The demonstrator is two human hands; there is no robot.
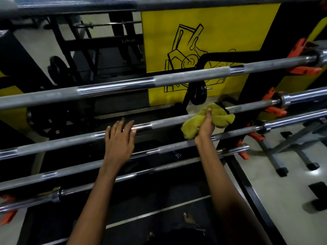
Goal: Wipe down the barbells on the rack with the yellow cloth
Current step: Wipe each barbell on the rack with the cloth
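Observation:
Several steel barbells lie across a rack, one above another. My right hand (205, 126) grips the bunched yellow cloth (217, 117) and holds it wrapped over the middle barbell (162, 123), right of its centre. My left hand (119, 138) has straight fingers resting on top of that same bar, further left. Above runs a thicker barbell (177, 79); below run two more, a lower barbell (177, 147) and the lowest barbell (159, 167).
Orange rack hooks (276, 110) carry the bar ends at the right, and another orange hook (8, 216) shows at the bottom left. A yellow wall panel (221, 29) stands behind. Bench legs (283, 156) stand on the grey floor at the right. My bare foot (188, 218) is below.

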